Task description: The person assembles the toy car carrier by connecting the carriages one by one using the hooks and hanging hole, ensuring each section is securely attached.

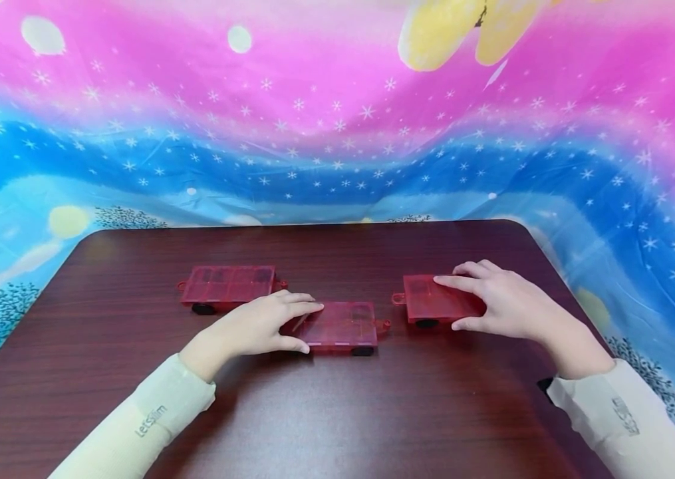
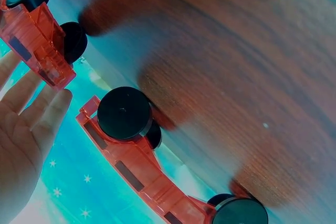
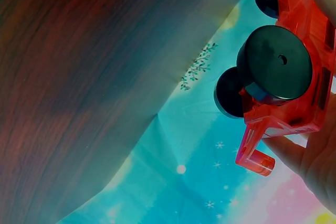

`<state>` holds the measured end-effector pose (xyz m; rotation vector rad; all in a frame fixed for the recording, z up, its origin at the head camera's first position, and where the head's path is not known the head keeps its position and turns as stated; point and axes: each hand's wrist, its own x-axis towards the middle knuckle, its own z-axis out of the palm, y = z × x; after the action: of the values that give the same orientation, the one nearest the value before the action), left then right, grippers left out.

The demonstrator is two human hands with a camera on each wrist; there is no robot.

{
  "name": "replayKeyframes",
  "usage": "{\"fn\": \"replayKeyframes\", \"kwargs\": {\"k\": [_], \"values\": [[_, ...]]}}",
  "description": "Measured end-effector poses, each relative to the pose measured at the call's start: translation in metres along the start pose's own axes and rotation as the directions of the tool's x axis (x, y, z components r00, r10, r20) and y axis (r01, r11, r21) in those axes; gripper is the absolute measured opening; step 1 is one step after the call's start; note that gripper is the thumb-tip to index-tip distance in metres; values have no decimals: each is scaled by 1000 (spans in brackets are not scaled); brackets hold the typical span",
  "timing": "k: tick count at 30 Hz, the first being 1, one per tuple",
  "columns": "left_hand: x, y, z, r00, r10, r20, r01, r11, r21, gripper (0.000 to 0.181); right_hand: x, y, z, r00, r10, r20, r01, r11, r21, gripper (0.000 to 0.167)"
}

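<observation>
Three flat, see-through red toy car bases with black wheels are on the brown table. My left hand (image 1: pixel 262 324) grips the left end of the middle car base (image 1: pixel 343 322), thumb at its near edge and fingers across the top. In the left wrist view this car base (image 2: pixel 39 45) is at the upper left, beside my fingers. My right hand (image 1: pixel 507 303) holds the right car base (image 1: pixel 423 296) by its right end, thumb on the near side. Its wheel (image 3: pixel 278 61) and peg-like coupling (image 3: pixel 257 162) show in the right wrist view.
The third car base (image 1: pixel 229 285) stands behind and left of my left hand, its loop coupling (image 1: pixel 181 286) facing left. A dark wooden table (image 1: pixel 337 419) lies under everything. A colourful printed cloth (image 1: pixel 325 133) hangs behind and around the table.
</observation>
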<state>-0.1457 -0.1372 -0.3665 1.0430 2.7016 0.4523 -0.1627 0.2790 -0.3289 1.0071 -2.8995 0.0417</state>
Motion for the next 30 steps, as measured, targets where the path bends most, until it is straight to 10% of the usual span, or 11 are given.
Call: {"fn": "replayKeyframes", "kwargs": {"k": [30], "values": [[2,-1,3,1000,-4,-8,4,1000,16,73,-6,-19,7,998,-51,31,50,999,13,77]]}}
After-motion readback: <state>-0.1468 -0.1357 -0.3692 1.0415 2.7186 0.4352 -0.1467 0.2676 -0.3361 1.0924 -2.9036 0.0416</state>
